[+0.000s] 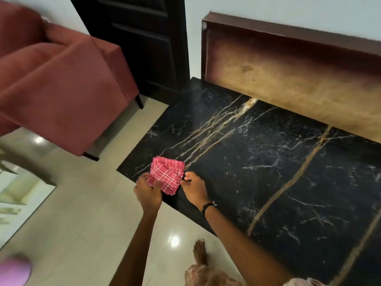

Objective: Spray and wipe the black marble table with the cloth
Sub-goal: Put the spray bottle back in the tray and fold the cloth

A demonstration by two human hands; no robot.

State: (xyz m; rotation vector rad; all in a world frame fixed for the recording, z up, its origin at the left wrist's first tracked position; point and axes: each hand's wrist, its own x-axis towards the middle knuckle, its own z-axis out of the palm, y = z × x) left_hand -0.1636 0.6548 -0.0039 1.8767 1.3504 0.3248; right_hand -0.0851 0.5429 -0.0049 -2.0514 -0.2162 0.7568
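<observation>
Both hands pinch folded red checked cloth (167, 174) at marble table (278, 172) corner.

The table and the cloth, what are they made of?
The table looks like polished black stone, probably marble: it is glossy, with thin white and gold veins running through it. The cloth looks like soft woven fabric, maybe cotton: red with a white check, folded in layers, and it bends where the left hand and right hand hold it.
</observation>
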